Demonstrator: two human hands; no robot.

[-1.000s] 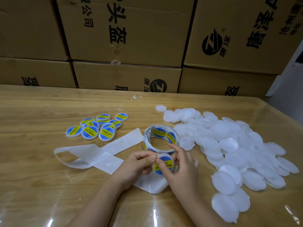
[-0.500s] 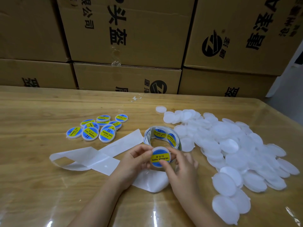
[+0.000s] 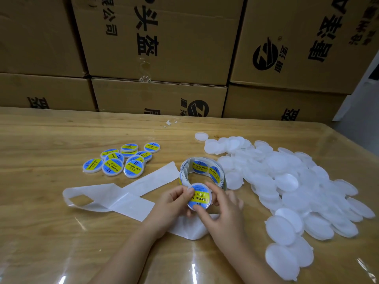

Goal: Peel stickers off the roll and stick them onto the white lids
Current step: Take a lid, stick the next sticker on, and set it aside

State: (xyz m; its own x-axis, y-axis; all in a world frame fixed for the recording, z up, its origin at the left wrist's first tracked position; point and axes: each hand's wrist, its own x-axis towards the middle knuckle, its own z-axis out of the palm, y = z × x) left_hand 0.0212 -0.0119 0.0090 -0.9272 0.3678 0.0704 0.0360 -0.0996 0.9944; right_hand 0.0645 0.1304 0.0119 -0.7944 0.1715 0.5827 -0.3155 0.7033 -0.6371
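Note:
A white lid [image 3: 199,196] with a blue and yellow sticker on it is held between both hands just in front of the sticker roll [image 3: 202,171]. My left hand [image 3: 174,203] pinches its left edge, thumb on the sticker face. My right hand [image 3: 223,212] grips its right and lower edge with thumb and fingers. A large heap of bare white lids [image 3: 287,187] lies to the right. Several stickered lids [image 3: 121,160] sit in a cluster at the left.
A long strip of empty white backing paper [image 3: 114,197] trails left from the roll and under my hands. Stacked cardboard boxes [image 3: 164,48] wall off the back of the wooden table [image 3: 41,232]. The table's right edge drops to a grey floor.
Both hands have lifted the stickered lid up and back toward the roll, and it now faces the camera more squarely. The backing strip has shifted slightly.

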